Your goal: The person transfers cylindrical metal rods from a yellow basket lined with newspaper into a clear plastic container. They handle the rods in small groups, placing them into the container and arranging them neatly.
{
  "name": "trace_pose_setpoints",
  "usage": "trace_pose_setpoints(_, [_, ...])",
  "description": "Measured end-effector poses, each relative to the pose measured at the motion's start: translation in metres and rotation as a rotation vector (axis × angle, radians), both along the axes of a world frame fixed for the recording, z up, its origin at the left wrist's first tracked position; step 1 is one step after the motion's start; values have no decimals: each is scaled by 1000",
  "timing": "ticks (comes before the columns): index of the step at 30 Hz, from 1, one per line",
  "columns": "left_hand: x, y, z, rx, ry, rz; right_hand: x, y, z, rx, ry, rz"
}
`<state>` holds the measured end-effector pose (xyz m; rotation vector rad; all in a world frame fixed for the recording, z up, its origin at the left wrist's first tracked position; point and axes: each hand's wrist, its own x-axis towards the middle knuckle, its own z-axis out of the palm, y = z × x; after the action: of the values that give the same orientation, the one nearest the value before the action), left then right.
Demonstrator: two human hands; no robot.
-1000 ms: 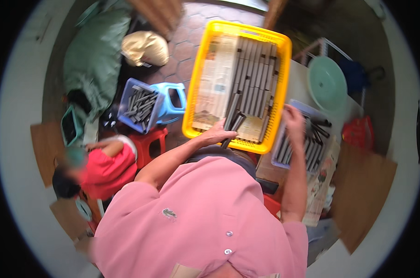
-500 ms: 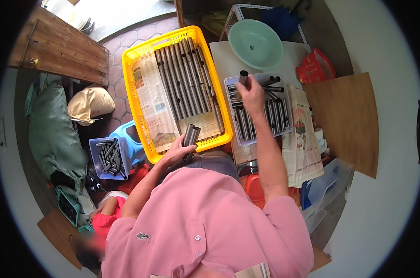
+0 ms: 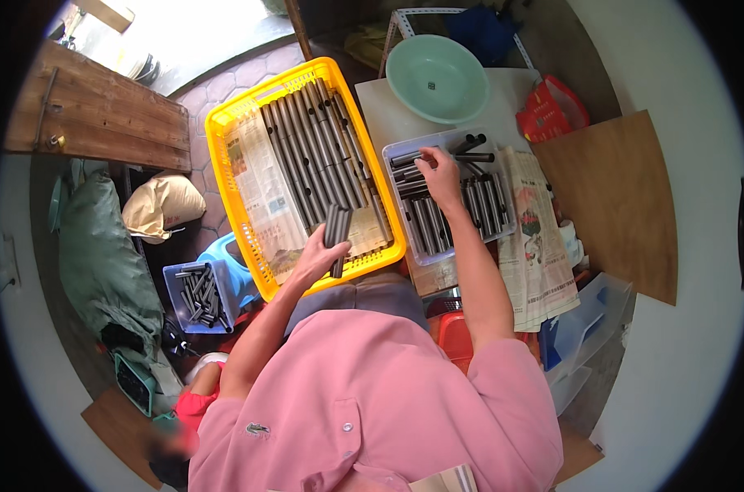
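My left hand (image 3: 316, 256) is closed round a small bundle of short dark-grey metal tubes (image 3: 337, 225), held tilted above the near edge of a yellow plastic basket (image 3: 216, 156). Inside that basket, long rows of similar tubes (image 3: 314, 148) lie side by side on newspaper. My right hand (image 3: 442, 176) reaches into a clear plastic bin (image 3: 425, 257), its thumb and forefinger pinched at a metal tube (image 3: 405, 158) lying near the bin's left wall. More tubes (image 3: 487, 201) stand packed in the bin's near half, and others lie loosely at its far end.
A pale green basin (image 3: 438, 78) sits beyond the bin on a white table. Folded newspaper (image 3: 540, 254) hangs right of the bin. At left, a small blue bin (image 3: 175, 287) holds more tubes, near a tan sack (image 3: 163, 205). Another person's red sleeve (image 3: 193, 406) shows at lower left.
My right hand has lowered into the clear bin; the tube it held upright no longer stands up there. My left hand still holds its bundle, shifted slightly further over the basket.
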<state>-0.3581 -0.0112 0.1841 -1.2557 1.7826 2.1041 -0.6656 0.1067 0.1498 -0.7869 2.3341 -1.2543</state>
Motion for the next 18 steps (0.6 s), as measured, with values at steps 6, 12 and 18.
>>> trace_pose_setpoints(6, [-160, -6, 42, -642, 140, -490, 24, 64, 13, -286, -251, -352])
trace_pose_setpoints(12, [-268, 1, -30, -1235, 117, -800, 45, 112, 19, -195, -266, -448])
trace_pose_setpoints(18, [-267, 20, -78, -1562, 168, -867, 31, 109, 10, -113, -164, -368])
